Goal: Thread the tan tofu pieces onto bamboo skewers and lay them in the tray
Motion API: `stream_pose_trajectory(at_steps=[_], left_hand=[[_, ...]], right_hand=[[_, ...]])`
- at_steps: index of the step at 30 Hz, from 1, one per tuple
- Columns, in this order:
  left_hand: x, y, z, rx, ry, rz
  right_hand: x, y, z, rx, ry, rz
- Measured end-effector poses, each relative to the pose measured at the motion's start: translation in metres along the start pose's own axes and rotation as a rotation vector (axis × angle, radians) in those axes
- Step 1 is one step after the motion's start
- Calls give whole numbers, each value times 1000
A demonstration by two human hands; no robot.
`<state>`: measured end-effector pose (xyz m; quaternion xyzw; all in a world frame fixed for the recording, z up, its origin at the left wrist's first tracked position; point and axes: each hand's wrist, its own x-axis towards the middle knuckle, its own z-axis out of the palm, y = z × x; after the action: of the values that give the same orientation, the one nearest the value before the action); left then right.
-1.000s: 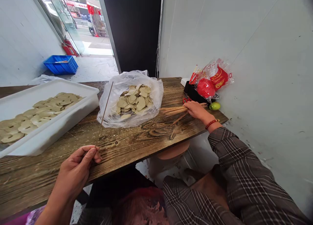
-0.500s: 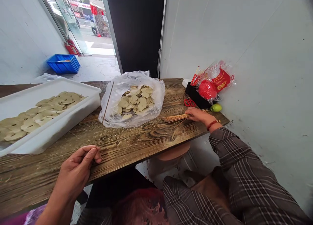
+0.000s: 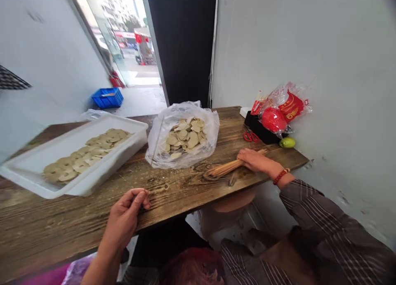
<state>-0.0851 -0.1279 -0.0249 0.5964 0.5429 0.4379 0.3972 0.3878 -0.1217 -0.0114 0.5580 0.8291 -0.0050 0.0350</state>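
Note:
My right hand (image 3: 252, 159) is closed round a bundle of thin wooden sticks (image 3: 225, 168), which lies on the right part of the wooden table (image 3: 173, 194). Near the table's front edge my left hand (image 3: 128, 206) rests with curled fingers, thumb against the forefinger; whether anything small is inside is hidden. Flat, pale round pieces (image 3: 185, 137) fill an open clear plastic bag (image 3: 154, 153) between and beyond the hands. A single thin stick lies along the bag's left side. More such pieces, with holes, overlap in a white tray (image 3: 102, 175) at the left.
Red-handled scissors (image 3: 250, 136) lie beyond my right hand. Beside them are a black box (image 3: 262, 130) with red packaging (image 3: 275, 119) and a green fruit (image 3: 287, 142). A wall bounds the right side. A blue crate (image 3: 107, 98) stands on the floor by the glass door.
The view has shifted, moving the scene right and down. The stick bundle now looks thicker and lies more slanted under my right hand. My left hand keeps its curled pose.

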Motion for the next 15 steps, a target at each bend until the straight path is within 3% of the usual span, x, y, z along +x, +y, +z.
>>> stream_pose_trajectory(at_steps=[6,10,15], left_hand=[[-6,2,-3,-108,-41,19],[-9,1,-3,-129,-46,15],[-10,-2,-3,-155,-71,2]], right_hand=[[3,-7,17,96,94,31],[6,1,19,198,52,10],[12,2,17,163,3,6]])
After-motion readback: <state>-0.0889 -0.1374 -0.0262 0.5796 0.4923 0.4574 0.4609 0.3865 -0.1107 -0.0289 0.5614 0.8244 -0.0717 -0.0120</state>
